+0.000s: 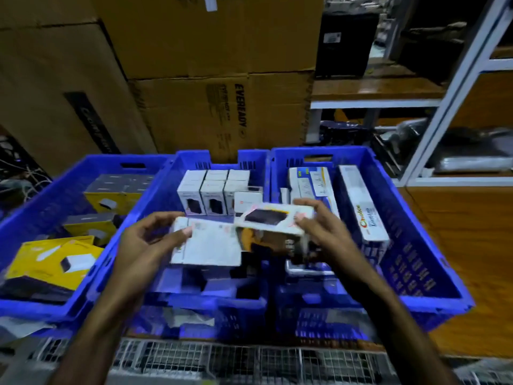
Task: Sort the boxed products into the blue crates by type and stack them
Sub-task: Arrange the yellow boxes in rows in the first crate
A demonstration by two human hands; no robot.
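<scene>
Both of your hands are holding boxes above the middle crate (177,162): your left hand (144,240) is gripping a flat white box (208,245) by its left end, fingers curled over the top edge and thumb on its face, while your right hand (319,223) is pinching a box with a dark picture (273,220) on it, tilted and overlapping the white one's right side. You are looking mid-sort, judging by the crates: upright white boxes (211,195) are standing in neat rows at the far end of the middle crate, yellow boxes (55,259) are lying in the left crate (63,195), and long white cartons (363,207) are lying in the right crate (416,218). Your next move probably calls for matching each held box to its kind, then setting it squarely beside or atop its fellows. Motion blur is hiding the labels, so I cannot tell which crate either belongs in.
</scene>
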